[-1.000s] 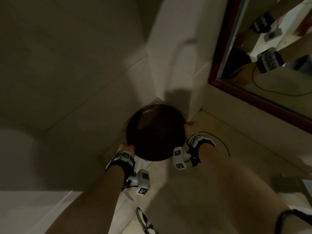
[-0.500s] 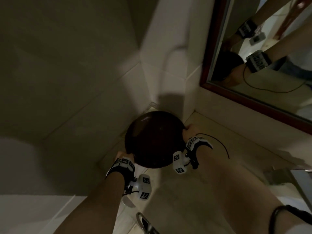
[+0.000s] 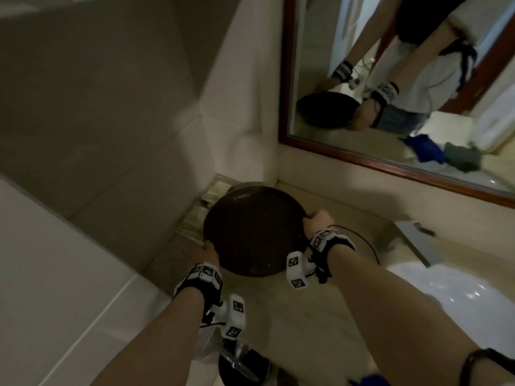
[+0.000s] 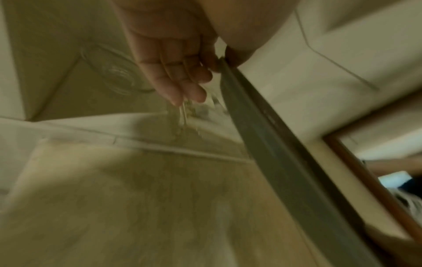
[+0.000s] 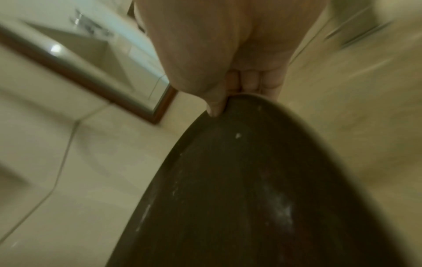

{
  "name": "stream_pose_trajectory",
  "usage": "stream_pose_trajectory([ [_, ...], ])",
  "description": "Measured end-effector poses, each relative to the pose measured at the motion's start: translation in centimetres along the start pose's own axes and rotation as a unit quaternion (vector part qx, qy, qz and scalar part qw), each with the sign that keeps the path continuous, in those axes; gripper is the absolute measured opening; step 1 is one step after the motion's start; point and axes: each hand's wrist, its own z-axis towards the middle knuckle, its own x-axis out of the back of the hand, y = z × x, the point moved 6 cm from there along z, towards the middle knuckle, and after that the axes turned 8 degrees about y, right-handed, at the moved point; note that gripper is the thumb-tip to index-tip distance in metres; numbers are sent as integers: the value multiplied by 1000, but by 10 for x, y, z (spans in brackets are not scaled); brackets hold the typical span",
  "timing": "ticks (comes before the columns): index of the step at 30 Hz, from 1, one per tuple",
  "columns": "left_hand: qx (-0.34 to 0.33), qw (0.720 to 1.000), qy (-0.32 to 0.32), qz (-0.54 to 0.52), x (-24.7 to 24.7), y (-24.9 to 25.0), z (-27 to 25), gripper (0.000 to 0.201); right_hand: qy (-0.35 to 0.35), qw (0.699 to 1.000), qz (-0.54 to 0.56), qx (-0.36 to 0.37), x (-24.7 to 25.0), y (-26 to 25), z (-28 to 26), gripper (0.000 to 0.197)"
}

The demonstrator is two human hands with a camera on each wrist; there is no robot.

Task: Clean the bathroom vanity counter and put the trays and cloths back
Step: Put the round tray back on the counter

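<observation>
Forearms fill the lower frame of the head view, each wrist strapped with black-and-white coded tags — patterns only, no readable words. Left hand (image 3: 207,253) pinches the near-left rim of the tray (image 3: 252,229), thumb on top, its other fingers (image 4: 180,79) hanging loose below. Right hand (image 3: 316,222) grips the right rim, thumb over the edge. This round dark tray is at centre frame above the counter (image 3: 320,316), near the corner. Beyond, upper right, a wood-framed mirror (image 3: 390,165) reflects blue and grey cloths.
</observation>
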Motion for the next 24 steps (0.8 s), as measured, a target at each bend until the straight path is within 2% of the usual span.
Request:
stream_pose_trajectory([
  [4, -105, 994, -1, 12, -9, 1, -46, 52, 52, 997, 14, -53, 30, 56, -38, 29],
  [8, -139, 989, -39, 20, -33, -3, -88, 55, 97, 989, 26, -111, 63, 115, -71, 17],
  [13, -218, 971, -67, 66, -54, 1, -145, 51, 149, 974, 71, -156, 108, 178, -112, 22],
  [16, -258, 962, -77, 50, -71, 7, -177, 48, 189, 961, 114, -166, 137, 214, -134, 21],
  [21, -293, 951, -70, 71, -83, 10, -251, 49, 228, 953, 129, -153, 187, 276, -162, 38],
  [24, -285, 954, -86, 38, -102, 0, -302, 52, 228, 954, 121, -155, 217, 325, -185, 39],
])
